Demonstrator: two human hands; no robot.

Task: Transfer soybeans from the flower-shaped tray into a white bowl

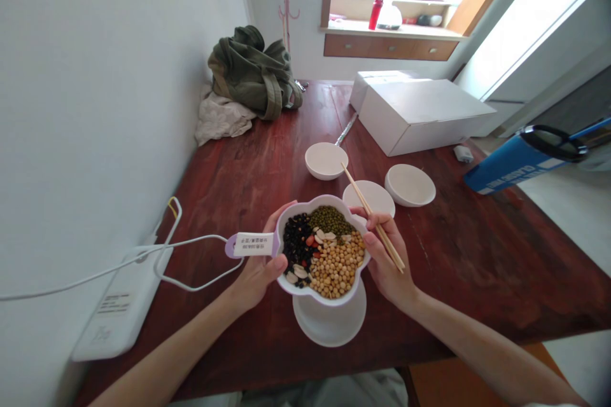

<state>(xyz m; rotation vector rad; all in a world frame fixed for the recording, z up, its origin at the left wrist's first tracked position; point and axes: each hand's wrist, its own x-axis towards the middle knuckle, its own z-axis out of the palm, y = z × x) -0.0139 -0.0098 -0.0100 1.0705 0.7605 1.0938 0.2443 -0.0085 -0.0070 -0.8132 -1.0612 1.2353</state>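
Scalloped white plastic bowl w/ lilac handle sits lower centre of frame, held up just above a round white dish on the dark red wooden table. Bowl's long axis runs roughly left-right across the frame; handle points left, toward the white cable and flat white device at lower left. Inside: black beans on the left, green mung beans at the top, yellow soybeans lower right, plus a few red and pale beans in the middle. White label on handle has small dark print, too small to read. Left hand fingers curled round the bowl's left rim, by the handle base. Right hand cups the right rim and pinches a pair of light wooden chopsticks, tips pointing up-left. Three empty white bowls behind, mid frame. Blue cylinder at right edge carries white lettering, not legible.
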